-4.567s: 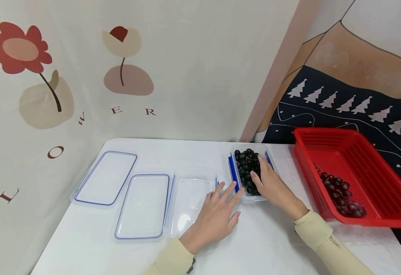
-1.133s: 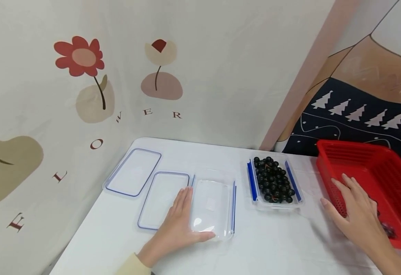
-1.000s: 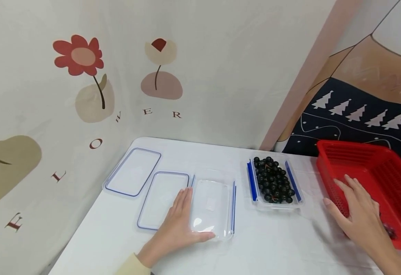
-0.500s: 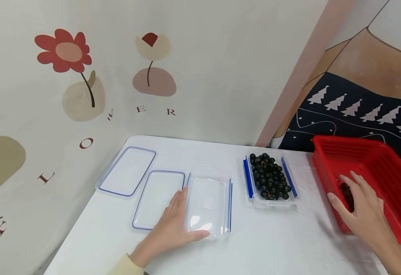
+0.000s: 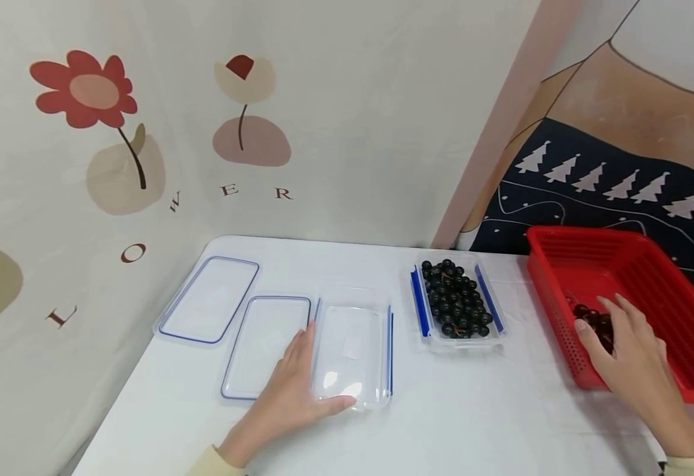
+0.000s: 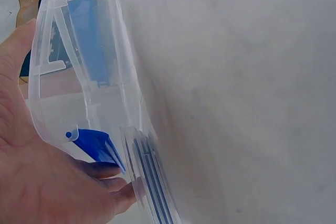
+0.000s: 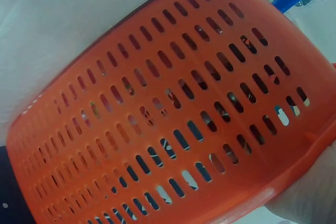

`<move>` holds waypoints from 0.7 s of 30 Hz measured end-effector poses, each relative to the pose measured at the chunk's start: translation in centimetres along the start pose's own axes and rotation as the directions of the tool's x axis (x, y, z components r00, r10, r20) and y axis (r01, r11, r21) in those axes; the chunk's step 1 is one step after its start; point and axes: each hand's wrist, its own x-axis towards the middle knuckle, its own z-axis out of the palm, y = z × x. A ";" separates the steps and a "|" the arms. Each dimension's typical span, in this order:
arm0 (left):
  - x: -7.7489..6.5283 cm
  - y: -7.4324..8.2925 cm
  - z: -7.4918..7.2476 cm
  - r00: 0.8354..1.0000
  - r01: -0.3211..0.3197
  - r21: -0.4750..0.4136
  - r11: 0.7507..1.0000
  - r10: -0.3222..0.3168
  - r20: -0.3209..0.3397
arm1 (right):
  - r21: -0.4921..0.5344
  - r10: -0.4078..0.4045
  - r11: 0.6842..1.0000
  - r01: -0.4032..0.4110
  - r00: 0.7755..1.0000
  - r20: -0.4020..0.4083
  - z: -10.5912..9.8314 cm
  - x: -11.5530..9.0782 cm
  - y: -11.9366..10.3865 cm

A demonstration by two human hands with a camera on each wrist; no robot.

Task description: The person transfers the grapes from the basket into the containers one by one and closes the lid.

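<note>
My left hand [image 5: 287,387] lies along a clear plastic container [image 5: 351,350] with blue side clips. Its fingers are straight on the left side and its thumb reaches across the near corner. The left wrist view shows this container [image 6: 79,87] from the side, by my left palm [image 6: 37,177]. My right hand [image 5: 635,360] is inside the red basket [image 5: 671,390], over a bunch of dark grapes [image 5: 585,311]. Its thumb and fingers are spread about the grapes, with some showing in the gap. In the right wrist view, the slotted basket wall [image 7: 210,95] hides the fingers.
Two clear lids with blue seals, the far lid [image 5: 210,301] and the near lid [image 5: 266,347], lie left of my left hand. A second container [image 5: 495,330] filled with black grapes [image 5: 456,301] stands between my hands. A printed cloth wall [image 5: 352,132] rises behind the table [image 5: 442,410].
My right hand has gone from pressing grapes in the filled container to the red basket, then deeper over the bunch there. My left hand has moved to the other container's left side.
</note>
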 end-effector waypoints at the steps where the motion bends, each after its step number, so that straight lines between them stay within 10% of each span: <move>1: -0.1 0.0 0.0 1.000 0.000 0.001 1.000 0.000 -0.002 | -0.005 0.013 1.000 -0.013 1.000 0.015 0.0 0.1 0.1; 12: -0.3 -0.3 0.0 1.000 0.021 -0.003 1.000 -0.021 0.001 | -0.077 0.125 0.990 -0.115 0.983 0.135 -0.9 0.8 0.7; 21: -0.2 0.1 0.3 0.999 0.027 -0.022 0.999 -0.027 -0.020 | -0.188 0.237 0.966 -0.180 0.907 0.348 -1.9 0.8 2.6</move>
